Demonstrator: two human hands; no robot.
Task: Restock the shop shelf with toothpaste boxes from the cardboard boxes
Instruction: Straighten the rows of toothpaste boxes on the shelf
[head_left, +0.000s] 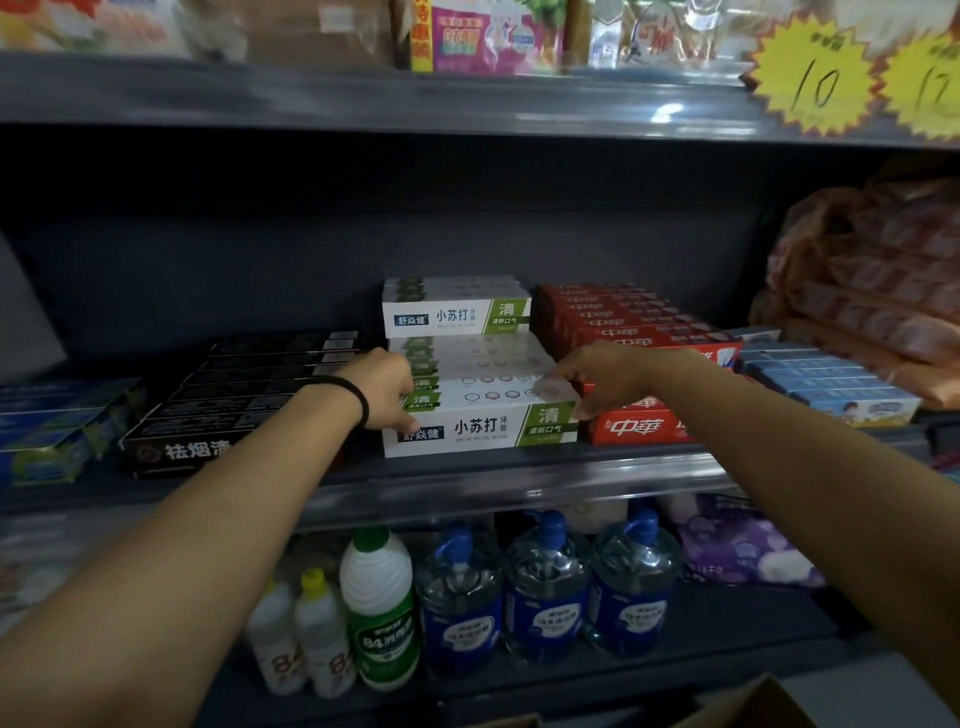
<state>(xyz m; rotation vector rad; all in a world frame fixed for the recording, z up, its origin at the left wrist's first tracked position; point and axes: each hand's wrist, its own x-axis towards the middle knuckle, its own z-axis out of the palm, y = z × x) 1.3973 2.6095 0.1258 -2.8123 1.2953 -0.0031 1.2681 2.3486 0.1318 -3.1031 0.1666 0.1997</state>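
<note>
A row of white-and-green toothpaste boxes (480, 434) lies on the middle shelf (519, 478), with a second layer of the same boxes (457, 314) stacked at the back. My left hand (387, 387) grips the left end of the front boxes, fingers curled round the edge. At the right end of that row my right hand (597, 376) holds the boxes, fingers on top and thumb at the side. Red toothpaste boxes (639, 332) sit directly to the right, and black ones (249, 395) to the left.
Blue boxes (831, 384) and orange bagged goods (872, 280) fill the shelf's right end; blue-green boxes (57, 431) the left. Bottles of cleaner (379, 608) and blue-capped jugs (545, 592) stand on the shelf below. A cardboard box corner (748, 706) shows at the bottom right.
</note>
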